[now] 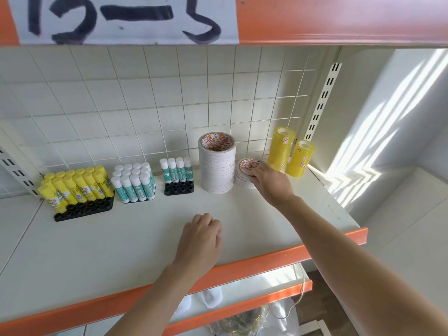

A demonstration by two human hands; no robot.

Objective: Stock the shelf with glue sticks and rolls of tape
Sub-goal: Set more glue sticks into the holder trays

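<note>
Glue sticks come first along the shelf's [135, 238] back edge: yellow glue sticks [75, 187] near the back left corner, leaning in a black tray [84, 209] whose front holes are unfilled, long axes tipped back toward the wire grid [169, 93]. Just beside them stands a full block of white-capped green sticks [134, 183], caps up and leaning a little left, then a smaller tray [179, 189] with one back row of four sticks [176, 169], upright.

Toward the front edge my left hand [201, 241] rests knuckles up on the bare surface, fingers curled under and holding nothing that I can see.

Behind it, mid back edge, the tall stack of white tape rolls [217, 163] stands with its core opening upward. Touching or nearly touching its right side is the short stack of smaller rolls [244, 174], also lying flat, axis vertical. My right hand [269, 181] lies over that short stack, fingers curled round its near-right rim; whether they are gripping tight I cannot tell.

Near the back right corner two columns of yellow tape [282, 149] [300, 158] stand on end, slightly tilted.

My worry: if I nudge the short stack leftward, it could bump the tall column and slide its upper rolls off line; pulling my wrist back carelessly to the right could clip the yellow columns, which look narrow and easy to topple.
</note>
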